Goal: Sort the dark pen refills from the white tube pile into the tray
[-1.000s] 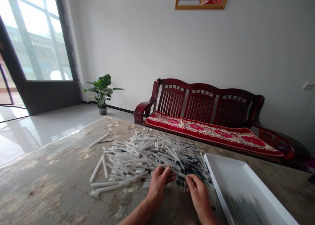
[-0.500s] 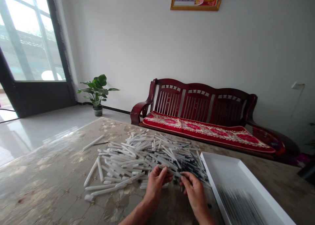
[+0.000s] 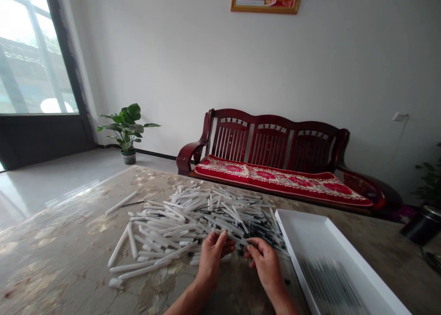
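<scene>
Left hand (image 3: 212, 256): thumb and fingers closed on a pale tube (image 3: 237, 238), which spans the space between the two hands, above the near side of the pile. Right hand (image 3: 264, 260): fingertips drawn together at the tube's other end; cannot tell whether they pinch the tube itself or something thinner beside it.

Surface: table (image 3: 69, 278), grey-brown, floral pattern, paler patches where light falls toward its left. Small dark bit (image 3: 287, 282) just beside the right wrist. To the right, a white tray (image 3: 308, 234), shallow, set at a slant; slim grey rods (image 3: 330, 283) lie side by side in its near part, blurred. The tray's left wall stands close beside the pile.

Pile (image 3: 175, 227): tubes heaped at all angles, mostly white, darker at the right. Both hands hide part of its near edge. White cap (image 3: 116, 283) at its near left corner. One loose tube (image 3: 121, 203) lies left of the pile, a thin dark rod next to it. Far right of the table: black cup (image 3: 422, 224).

Room: red-brown bench (image 3: 270, 147) behind the table, red runner (image 3: 275, 176) along its seat. Potted plant (image 3: 127, 126) on the grey floor (image 3: 82, 168), left. Glazed door (image 3: 41, 140) at far left. Pale wall (image 3: 172, 53) bears a gilt frame (image 3: 265, 10).
</scene>
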